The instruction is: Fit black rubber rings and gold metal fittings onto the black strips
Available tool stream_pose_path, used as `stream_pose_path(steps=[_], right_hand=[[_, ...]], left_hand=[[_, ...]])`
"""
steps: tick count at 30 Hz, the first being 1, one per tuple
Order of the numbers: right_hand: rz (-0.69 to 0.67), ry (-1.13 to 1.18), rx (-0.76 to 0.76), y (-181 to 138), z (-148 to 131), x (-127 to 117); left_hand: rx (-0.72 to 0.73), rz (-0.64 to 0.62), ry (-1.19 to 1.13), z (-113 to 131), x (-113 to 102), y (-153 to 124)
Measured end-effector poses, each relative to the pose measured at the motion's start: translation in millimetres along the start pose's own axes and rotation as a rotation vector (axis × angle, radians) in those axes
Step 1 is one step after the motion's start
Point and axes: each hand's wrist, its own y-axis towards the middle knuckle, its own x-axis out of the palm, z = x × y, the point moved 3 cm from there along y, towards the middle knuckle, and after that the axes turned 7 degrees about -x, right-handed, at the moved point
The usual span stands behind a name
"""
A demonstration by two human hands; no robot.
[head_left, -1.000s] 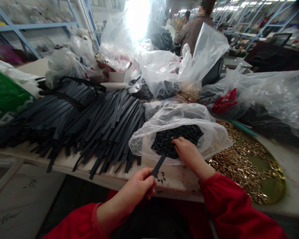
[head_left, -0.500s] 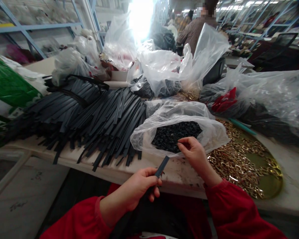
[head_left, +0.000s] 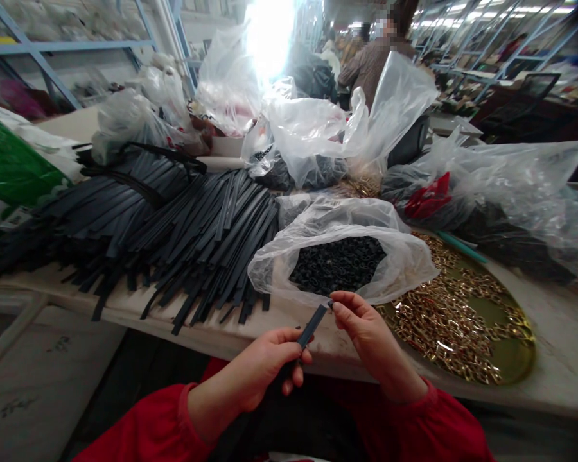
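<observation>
While the left hand (head_left: 274, 359) clasps a dark strip (head_left: 313, 325) — free end angled upward — the right hand (head_left: 368, 333) pinches a small black piece (head_left: 331, 304) just beside that end. Both are held before the open plastic bag (head_left: 264, 269); the strip pile (head_left: 207, 247) lies left of it.

The left hand (head_left: 270, 359) grips a dark flat strip (head_left: 312, 326) that points up and to the right, while the right hand (head_left: 368, 337) pinches a small black piece (head_left: 331, 305) between thumb and fingertips, right by the strip's free end. Behind them on the table (head_left: 566, 314) stands an open translucent bag (head_left: 404, 256) of small black pieces (head_left: 340, 263), with a heap of long dark strips (head_left: 212, 237) to its left and a round yellowish tray (head_left: 520, 359) of gold-coloured metal pieces (head_left: 438, 321) to its right. Farther back are clear plastic bags (head_left: 308, 125), and beyond them a person in a brown top (head_left: 380, 64).
</observation>
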Motion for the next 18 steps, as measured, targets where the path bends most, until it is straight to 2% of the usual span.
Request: stream_pose_path(steps=[6, 10, 18], right_hand=[[-0.062, 0.020, 0.041, -8.4, 3.3, 2.0], [-0.049, 0.032, 0.085, -12.6, 3.7, 2.5], [-0.103, -0.097, 0.061, -14.6, -1.2, 4.0]], left_hand=[[-0.010, -0.022, -0.002, -1.8, 0.3, 1.8], [-0.008, -0.034, -0.004, -1.1, 0.5, 0.7], [-0.026, -0.107, -0.023, 0.9, 1.7, -3.1]])
